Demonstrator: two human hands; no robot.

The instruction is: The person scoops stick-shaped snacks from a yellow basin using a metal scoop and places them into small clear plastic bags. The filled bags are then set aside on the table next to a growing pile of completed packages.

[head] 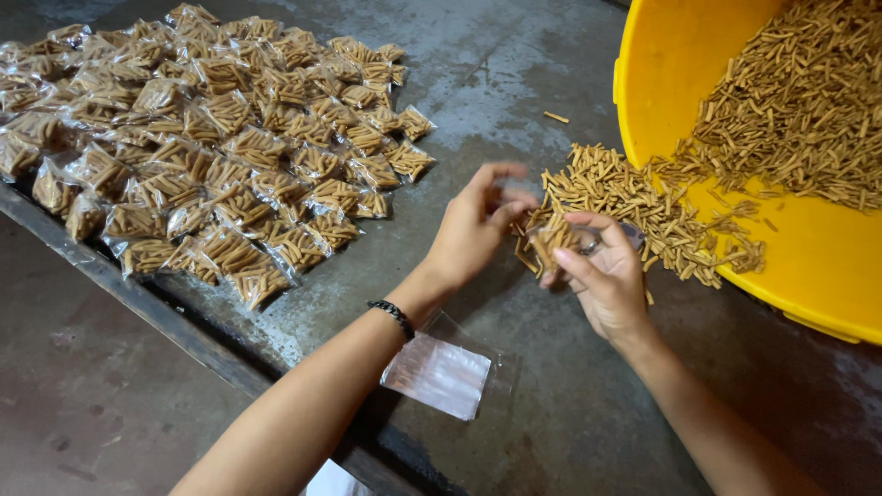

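Pinching a small clear bag [551, 241] of brittle snack sticks, right hand [602, 280] closed on it; left hand [473, 234] fingers spread at its mouth; light, crushable, judged best held by the film edge.

Small snack-packing workshop, not a home kitchen. Bare stained concrete floor [514, 83] as work surface, big yellow tub [680, 64] tipped with loose fried sticks [643, 207] spilling out, dozens of filled clear packets [211, 138] piled up, empty bags [439, 372] stacked ready.
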